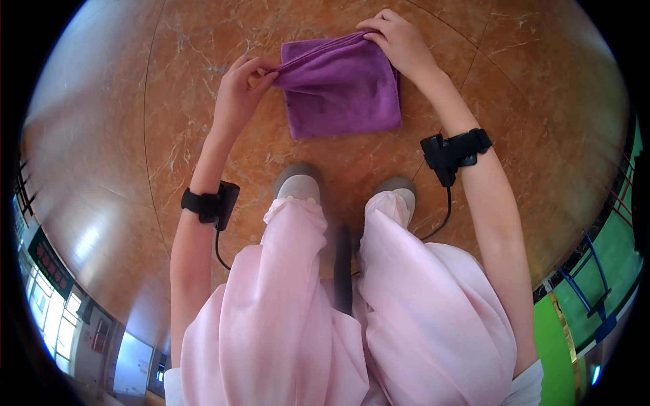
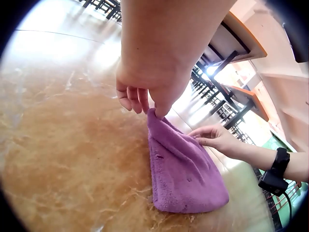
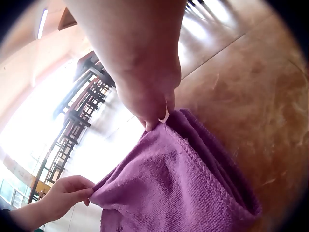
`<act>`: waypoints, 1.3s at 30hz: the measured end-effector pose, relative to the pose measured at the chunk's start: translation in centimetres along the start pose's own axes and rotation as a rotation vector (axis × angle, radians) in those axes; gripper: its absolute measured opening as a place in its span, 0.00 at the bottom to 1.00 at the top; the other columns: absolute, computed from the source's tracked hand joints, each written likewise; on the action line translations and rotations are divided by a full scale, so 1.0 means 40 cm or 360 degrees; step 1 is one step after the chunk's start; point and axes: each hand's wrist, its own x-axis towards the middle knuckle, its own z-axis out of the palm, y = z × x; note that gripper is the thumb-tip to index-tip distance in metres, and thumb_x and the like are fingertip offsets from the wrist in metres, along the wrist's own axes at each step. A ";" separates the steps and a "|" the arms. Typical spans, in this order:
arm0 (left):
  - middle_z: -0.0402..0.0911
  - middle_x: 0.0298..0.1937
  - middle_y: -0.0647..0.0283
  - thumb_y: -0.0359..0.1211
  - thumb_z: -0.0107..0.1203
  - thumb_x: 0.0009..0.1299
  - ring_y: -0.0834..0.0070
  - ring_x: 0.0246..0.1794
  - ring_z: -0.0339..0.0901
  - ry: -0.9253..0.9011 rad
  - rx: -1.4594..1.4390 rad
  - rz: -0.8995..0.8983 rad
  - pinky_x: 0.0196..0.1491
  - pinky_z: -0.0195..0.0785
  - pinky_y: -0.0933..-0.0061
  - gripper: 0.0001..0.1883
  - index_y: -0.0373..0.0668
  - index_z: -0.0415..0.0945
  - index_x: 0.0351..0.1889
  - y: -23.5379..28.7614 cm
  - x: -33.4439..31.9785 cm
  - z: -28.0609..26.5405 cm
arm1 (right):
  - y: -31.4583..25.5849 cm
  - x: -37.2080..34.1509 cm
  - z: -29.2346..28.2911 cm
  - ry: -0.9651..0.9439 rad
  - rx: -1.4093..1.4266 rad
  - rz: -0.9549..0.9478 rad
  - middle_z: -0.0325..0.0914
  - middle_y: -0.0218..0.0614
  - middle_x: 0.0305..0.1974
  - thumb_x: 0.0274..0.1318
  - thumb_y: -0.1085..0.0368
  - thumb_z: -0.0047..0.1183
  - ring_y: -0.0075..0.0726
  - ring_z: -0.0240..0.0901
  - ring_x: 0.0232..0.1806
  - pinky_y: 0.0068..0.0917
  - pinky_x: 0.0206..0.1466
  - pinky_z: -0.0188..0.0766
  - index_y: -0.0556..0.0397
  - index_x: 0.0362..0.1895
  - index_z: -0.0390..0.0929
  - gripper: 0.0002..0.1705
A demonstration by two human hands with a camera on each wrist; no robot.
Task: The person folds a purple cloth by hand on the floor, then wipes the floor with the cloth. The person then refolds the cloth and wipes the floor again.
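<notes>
A purple towel (image 1: 345,101), folded in layers, lies on the brown marbled floor in front of the shoes. My left hand (image 1: 242,88) pinches its far left corner between thumb and fingers. At the far right corner, my right hand (image 1: 403,44) pinches the same upper edge, which is drawn taut and slightly raised between the two hands. In the right wrist view, the layers of the towel (image 3: 164,179) gape along the side below the right hand (image 3: 154,104). Small dark marks show on the towel (image 2: 188,174) in the left wrist view.
Two shoes (image 1: 298,184) and pink trouser legs (image 1: 277,291) are close on the near side of the towel. Marbled floor (image 1: 203,40) surrounds it. Dark-legged tables or benches (image 2: 227,96) stand farther off, and a blue metal frame (image 1: 596,291) is at the right edge.
</notes>
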 end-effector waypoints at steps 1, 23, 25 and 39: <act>0.76 0.33 0.68 0.29 0.58 0.64 0.82 0.31 0.70 0.0000 -0.0023 -0.0021 0.30 0.61 0.81 0.07 0.41 0.79 0.40 0.000 -0.001 -0.001 | 0.005 0.001 -0.004 0.0000 0.0001 0.0000 0.74 0.38 0.39 0.57 0.64 0.51 0.44 0.73 0.43 0.36 0.47 0.70 0.50 0.43 0.78 0.11; 0.82 0.36 0.67 0.21 0.62 0.57 0.84 0.32 0.71 0.0724 -0.0195 0.0758 0.37 0.64 0.83 0.06 0.37 0.78 0.32 0.330 0.042 -0.275 | -0.292 -0.055 -0.413 0.0903 0.0985 -0.0311 0.78 0.33 0.38 0.56 0.81 0.50 0.25 0.75 0.41 0.18 0.49 0.71 0.61 0.37 0.78 0.07; 0.82 0.36 0.64 0.18 0.63 0.55 0.81 0.35 0.73 0.0777 -0.0154 0.0861 0.38 0.65 0.82 0.08 0.35 0.79 0.32 0.374 0.023 -0.315 | -0.315 -0.055 -0.452 0.1070 0.0882 -0.0440 0.79 0.37 0.39 0.53 0.81 0.53 0.28 0.76 0.42 0.21 0.49 0.73 0.62 0.40 0.78 0.09; 0.80 0.36 0.56 0.13 0.60 0.55 0.75 0.37 0.74 0.0688 -0.0708 0.0877 0.41 0.67 0.79 0.11 0.32 0.78 0.35 0.538 -0.103 -0.420 | -0.469 -0.143 -0.596 0.0915 0.1421 -0.0630 0.76 0.41 0.38 0.54 0.77 0.54 0.35 0.74 0.39 0.29 0.44 0.72 0.53 0.44 0.67 0.14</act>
